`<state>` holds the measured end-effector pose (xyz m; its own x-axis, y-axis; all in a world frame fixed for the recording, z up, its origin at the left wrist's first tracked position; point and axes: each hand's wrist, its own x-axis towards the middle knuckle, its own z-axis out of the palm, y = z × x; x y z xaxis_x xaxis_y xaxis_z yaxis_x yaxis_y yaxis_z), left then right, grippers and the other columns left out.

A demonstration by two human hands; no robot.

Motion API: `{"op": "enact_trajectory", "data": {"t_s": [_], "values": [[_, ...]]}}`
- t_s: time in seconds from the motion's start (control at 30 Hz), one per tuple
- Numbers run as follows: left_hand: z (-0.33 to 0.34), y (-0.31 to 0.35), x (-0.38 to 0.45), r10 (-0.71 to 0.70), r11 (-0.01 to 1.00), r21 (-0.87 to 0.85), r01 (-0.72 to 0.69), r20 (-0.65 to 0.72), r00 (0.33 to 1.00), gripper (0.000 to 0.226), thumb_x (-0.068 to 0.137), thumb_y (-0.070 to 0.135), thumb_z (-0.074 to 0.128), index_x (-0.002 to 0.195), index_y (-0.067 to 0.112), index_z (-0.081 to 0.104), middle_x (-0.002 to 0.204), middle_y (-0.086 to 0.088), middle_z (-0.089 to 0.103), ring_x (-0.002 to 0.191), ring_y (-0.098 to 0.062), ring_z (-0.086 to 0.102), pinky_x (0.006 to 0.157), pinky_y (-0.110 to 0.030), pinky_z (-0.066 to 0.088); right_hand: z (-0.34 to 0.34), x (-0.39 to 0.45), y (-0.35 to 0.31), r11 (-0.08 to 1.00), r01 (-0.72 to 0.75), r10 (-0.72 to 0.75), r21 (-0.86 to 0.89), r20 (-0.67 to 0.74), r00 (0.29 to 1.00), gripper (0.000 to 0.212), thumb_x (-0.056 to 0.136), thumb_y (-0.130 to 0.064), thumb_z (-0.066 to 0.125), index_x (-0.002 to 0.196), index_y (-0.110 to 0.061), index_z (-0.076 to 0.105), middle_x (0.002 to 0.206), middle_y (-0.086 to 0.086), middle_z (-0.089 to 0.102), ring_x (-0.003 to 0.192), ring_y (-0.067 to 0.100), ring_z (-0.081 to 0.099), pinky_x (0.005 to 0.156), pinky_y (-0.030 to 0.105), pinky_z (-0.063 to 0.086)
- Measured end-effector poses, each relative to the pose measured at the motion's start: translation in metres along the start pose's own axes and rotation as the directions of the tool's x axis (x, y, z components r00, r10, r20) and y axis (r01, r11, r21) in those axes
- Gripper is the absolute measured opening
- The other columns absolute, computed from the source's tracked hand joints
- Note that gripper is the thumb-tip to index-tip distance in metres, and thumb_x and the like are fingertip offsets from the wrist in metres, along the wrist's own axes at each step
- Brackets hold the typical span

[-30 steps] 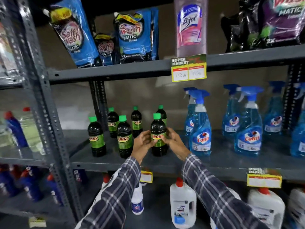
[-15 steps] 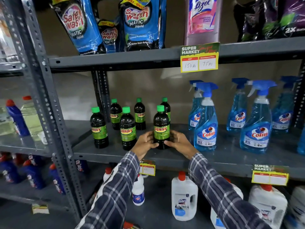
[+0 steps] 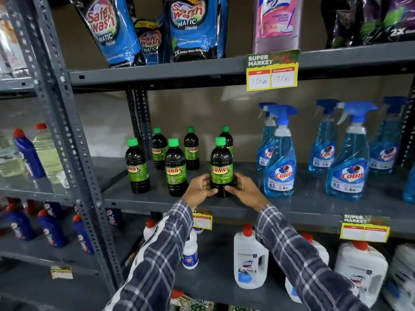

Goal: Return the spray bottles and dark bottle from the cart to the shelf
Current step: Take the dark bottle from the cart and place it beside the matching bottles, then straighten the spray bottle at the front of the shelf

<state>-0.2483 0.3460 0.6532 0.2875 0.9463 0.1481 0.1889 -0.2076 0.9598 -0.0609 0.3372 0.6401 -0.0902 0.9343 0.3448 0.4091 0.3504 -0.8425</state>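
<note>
A dark bottle [image 3: 221, 167] with a green cap and a green "SUNNY" label stands upright near the front edge of the grey middle shelf [image 3: 292, 205]. My left hand [image 3: 199, 187] cups its lower left side and my right hand [image 3: 246, 190] cups its lower right side, fingers wrapped around its base. Several matching dark bottles [image 3: 176, 167] stand to its left and behind it. To the right, several blue Colin spray bottles [image 3: 279, 158] stand upright on the same shelf. The cart is out of view.
White jugs with red caps [image 3: 250, 257] fill the shelf below. Blue detergent pouches [image 3: 190, 28] and a pink bottle [image 3: 277, 21] sit on the upper shelf. A perforated grey upright [image 3: 67, 140] divides off a left bay holding blue bottles [image 3: 29, 151]. Yellow price tags [image 3: 272, 71] hang on shelf edges.
The dark bottle has come down onto the shelf, and both hands have slid from its middle to its base. The view has shifted slightly.
</note>
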Motion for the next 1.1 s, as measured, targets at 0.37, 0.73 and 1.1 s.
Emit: {"op": "enact_trajectory", "data": {"t_s": [0.37, 0.73, 1.1], "values": [[0.004, 0.008, -0.014, 0.029, 0.998, 0.053, -0.027, -0.040, 0.999, 0.061, 0.082, -0.011, 0.068, 0.137, 0.001, 0.045, 0.134, -0.022, 0.058, 0.115, -0.027, 0.060, 0.092, -0.026, 0.051, -0.002, -0.015, -0.013, 1.000, -0.025, 0.025, 0.004, -0.002, 1.000, 0.073, 0.087, -0.013, 0.072, 0.148, -0.008, 0.034, 0.143, 0.005, 0.054, 0.130, 0.021, 0.055, 0.114, 0.044, 0.043], [0.112, 0.039, -0.018, 0.271, 0.963, 0.023, -0.270, -0.069, 0.960, 0.048, 0.080, 0.005, 0.075, 0.125, 0.016, 0.059, 0.108, -0.003, 0.063, 0.095, -0.012, 0.063, 0.088, -0.033, 0.055, -0.110, -0.087, 0.009, 0.984, 0.082, -0.168, -0.161, -0.644, 0.746, 0.037, 0.083, -0.013, 0.074, 0.113, -0.022, 0.054, 0.110, 0.002, 0.059, 0.086, 0.014, 0.061, 0.072, 0.014, 0.049], [0.156, 0.036, 0.034, 0.119, 0.993, 0.006, -0.120, 0.074, 0.990, 0.052, 0.077, -0.019, 0.068, 0.126, -0.012, 0.052, 0.131, -0.032, 0.060, 0.109, -0.023, 0.059, 0.105, -0.049, 0.049, -0.144, -0.064, 0.034, 0.987, -0.114, 0.083, -0.117, -0.240, 0.967, 0.051, 0.082, -0.007, 0.077, 0.124, 0.005, 0.050, 0.123, 0.021, 0.068, 0.113, 0.032, 0.067, 0.098, 0.051, 0.054]]}}
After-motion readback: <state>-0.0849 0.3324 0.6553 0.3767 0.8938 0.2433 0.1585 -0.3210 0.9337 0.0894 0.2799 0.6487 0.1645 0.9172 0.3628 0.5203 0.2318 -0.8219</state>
